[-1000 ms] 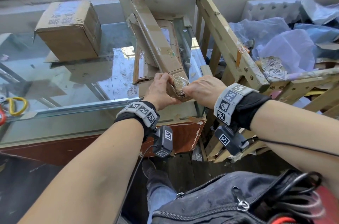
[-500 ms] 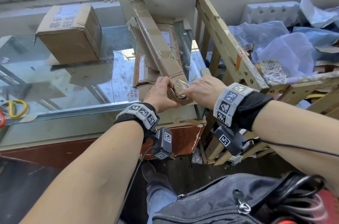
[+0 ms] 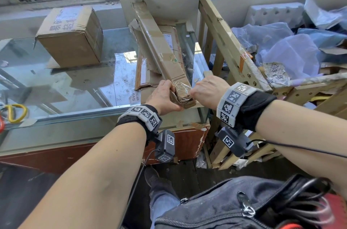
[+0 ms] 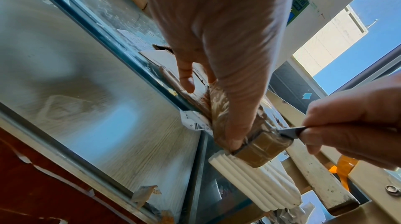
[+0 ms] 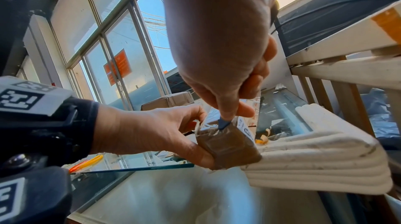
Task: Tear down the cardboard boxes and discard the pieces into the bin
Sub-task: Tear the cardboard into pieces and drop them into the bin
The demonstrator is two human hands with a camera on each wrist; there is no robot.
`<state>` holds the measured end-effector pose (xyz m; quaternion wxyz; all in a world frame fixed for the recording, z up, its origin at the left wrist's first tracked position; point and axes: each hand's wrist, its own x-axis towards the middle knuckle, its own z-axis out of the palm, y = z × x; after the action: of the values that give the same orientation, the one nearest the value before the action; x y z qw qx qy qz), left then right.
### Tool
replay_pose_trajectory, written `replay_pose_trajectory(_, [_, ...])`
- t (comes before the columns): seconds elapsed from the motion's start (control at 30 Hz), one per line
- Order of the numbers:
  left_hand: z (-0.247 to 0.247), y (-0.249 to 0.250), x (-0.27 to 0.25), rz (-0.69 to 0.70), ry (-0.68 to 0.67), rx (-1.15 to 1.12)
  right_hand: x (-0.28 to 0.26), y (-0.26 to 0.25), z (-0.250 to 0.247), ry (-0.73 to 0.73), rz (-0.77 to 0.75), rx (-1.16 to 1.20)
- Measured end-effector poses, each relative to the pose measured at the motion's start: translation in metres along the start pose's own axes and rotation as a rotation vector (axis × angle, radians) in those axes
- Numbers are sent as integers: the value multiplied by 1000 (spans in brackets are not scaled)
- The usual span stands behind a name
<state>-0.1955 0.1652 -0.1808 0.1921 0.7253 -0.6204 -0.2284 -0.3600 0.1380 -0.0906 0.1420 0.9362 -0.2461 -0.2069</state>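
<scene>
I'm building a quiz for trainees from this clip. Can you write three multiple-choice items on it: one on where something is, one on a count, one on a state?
1. Where does the long taped box lie?
A. on the glass counter, far end against the white board
B. inside the wooden bin
C. on the floor

2. How many closed, squarish cardboard boxes stand on the counter's left part?
A. none
B. one
C. three

3. What is the right hand doing?
A. resting open on the glass
B. gripping the bin rail
C. holding a small blade at the box's taped end

Answers: 1 A, the head view shows it lying across the glass counter. 2 B, a single cardboard box stands there. 3 C, the left wrist view shows the blade tip at the tape while the left hand grips that end.
</scene>
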Motion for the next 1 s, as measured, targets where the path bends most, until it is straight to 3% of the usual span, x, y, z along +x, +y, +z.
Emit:
replay_pose_trajectory(0.63, [-1, 1, 1, -20, -20, -2, 2, 8, -10, -27, 28, 26])
replay_pose_trajectory(1.0, [-12, 4, 8, -36, -142, -77, -2, 4, -2, -27, 36, 75])
